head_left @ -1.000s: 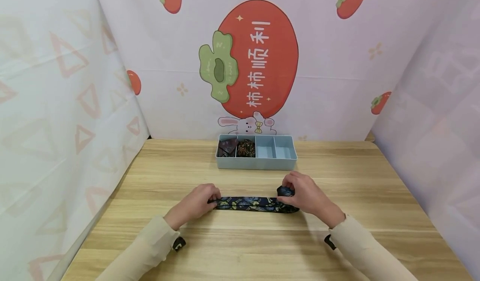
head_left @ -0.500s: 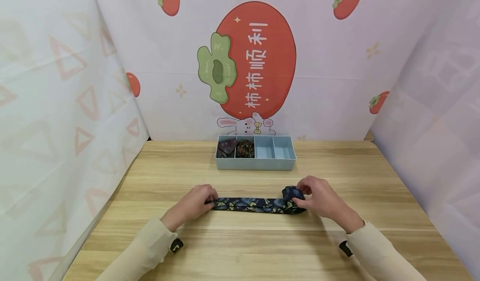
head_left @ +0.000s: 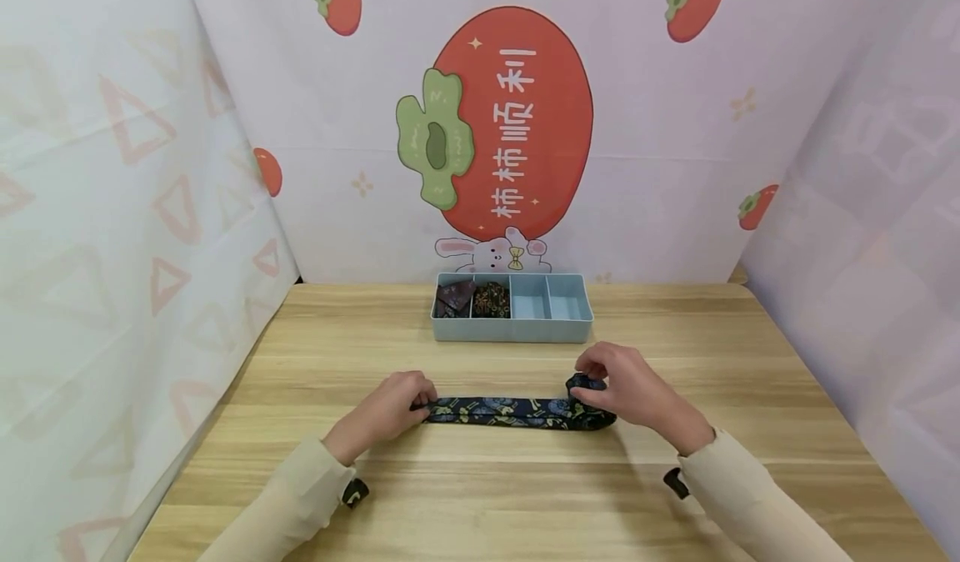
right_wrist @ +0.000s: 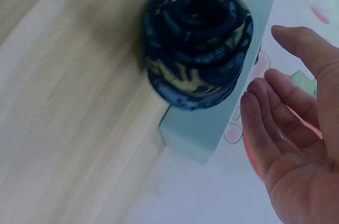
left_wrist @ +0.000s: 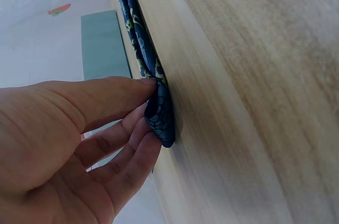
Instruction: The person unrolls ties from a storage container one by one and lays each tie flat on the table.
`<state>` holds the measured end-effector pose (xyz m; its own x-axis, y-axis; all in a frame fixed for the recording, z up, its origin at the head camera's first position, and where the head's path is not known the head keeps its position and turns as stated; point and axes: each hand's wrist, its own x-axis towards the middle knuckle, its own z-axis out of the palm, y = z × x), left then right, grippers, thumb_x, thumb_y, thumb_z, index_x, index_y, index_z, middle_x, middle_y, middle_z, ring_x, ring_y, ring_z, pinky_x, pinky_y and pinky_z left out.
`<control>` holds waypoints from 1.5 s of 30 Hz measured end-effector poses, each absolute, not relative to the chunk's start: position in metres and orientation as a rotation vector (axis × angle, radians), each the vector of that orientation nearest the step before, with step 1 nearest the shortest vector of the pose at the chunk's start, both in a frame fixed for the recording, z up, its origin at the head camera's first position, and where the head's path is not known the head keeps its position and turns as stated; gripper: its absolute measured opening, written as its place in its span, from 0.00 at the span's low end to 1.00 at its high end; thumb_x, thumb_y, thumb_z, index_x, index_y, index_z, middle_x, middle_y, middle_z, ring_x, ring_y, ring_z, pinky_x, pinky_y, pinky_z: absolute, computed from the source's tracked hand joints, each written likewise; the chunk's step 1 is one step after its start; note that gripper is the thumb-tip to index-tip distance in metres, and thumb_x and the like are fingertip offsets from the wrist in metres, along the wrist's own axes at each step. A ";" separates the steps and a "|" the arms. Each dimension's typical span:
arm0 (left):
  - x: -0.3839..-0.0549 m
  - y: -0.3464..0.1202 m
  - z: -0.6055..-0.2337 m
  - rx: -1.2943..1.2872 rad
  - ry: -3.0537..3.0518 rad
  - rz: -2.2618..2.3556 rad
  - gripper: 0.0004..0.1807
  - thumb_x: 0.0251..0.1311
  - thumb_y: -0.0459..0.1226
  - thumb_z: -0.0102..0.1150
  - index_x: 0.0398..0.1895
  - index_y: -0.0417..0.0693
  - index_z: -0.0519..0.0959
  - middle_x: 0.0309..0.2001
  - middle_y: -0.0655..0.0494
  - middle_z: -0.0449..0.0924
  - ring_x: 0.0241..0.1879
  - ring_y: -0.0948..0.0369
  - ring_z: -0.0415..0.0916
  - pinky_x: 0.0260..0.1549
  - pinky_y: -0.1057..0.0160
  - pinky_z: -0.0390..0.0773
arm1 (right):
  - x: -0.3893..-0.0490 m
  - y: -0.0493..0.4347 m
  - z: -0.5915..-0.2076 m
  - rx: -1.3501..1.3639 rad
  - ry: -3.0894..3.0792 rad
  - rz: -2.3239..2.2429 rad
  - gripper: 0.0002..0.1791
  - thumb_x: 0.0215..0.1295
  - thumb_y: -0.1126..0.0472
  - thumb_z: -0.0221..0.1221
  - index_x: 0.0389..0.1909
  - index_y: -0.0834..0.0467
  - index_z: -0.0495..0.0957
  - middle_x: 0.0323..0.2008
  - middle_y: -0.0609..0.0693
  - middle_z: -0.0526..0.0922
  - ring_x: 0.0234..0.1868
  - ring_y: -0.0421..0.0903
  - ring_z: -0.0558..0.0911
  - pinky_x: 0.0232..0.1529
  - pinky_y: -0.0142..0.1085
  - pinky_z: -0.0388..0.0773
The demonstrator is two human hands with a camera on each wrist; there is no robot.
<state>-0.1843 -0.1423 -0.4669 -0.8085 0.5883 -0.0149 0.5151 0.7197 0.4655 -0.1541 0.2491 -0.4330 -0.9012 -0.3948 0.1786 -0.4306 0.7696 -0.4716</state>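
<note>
A dark navy necktie with blue and yellow patterns lies stretched sideways on the table, its right part wound into a roll. My left hand pinches the folded left end between thumb and fingers. Beside the roll is my right hand, thumb and fingers loosely bent and spread. In the right wrist view, the fingertips of that right hand stand a little apart from the coil, with nothing between them.
Behind the tie stands a light blue box with several compartments. A dark maroon folded cloth fills the leftmost one, and a dark patterned roll the one beside it. A printed curtain hangs along the table's back edge.
The right hand and the roll have shifted rightward over the second. In the last half second the right hand has come back slightly left and up. The left hand stays at its end.
</note>
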 end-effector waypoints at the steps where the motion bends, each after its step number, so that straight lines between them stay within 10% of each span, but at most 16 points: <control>1: -0.184 -0.143 -0.467 0.896 2.763 0.675 0.07 0.62 0.26 0.71 0.42 0.39 0.87 0.38 0.51 0.86 0.37 0.62 0.80 0.38 0.63 0.84 | -0.156 0.246 -0.432 0.702 -2.891 0.806 0.14 0.60 0.59 0.77 0.42 0.58 0.86 0.36 0.47 0.84 0.36 0.40 0.81 0.40 0.38 0.86; 45: -0.185 -0.173 -0.470 0.839 2.787 0.681 0.07 0.61 0.27 0.72 0.41 0.42 0.88 0.37 0.55 0.85 0.36 0.64 0.79 0.37 0.66 0.83 | -0.136 0.285 -0.441 0.632 -2.937 0.741 0.14 0.57 0.59 0.78 0.41 0.56 0.85 0.36 0.43 0.83 0.36 0.42 0.83 0.39 0.40 0.86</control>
<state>-0.1846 -0.1728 -0.4703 -0.8319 0.5548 -0.0145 0.4856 0.7404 0.4648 -0.1359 0.2847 -0.4410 -0.9156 -0.3759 0.1428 -0.3987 0.8019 -0.4449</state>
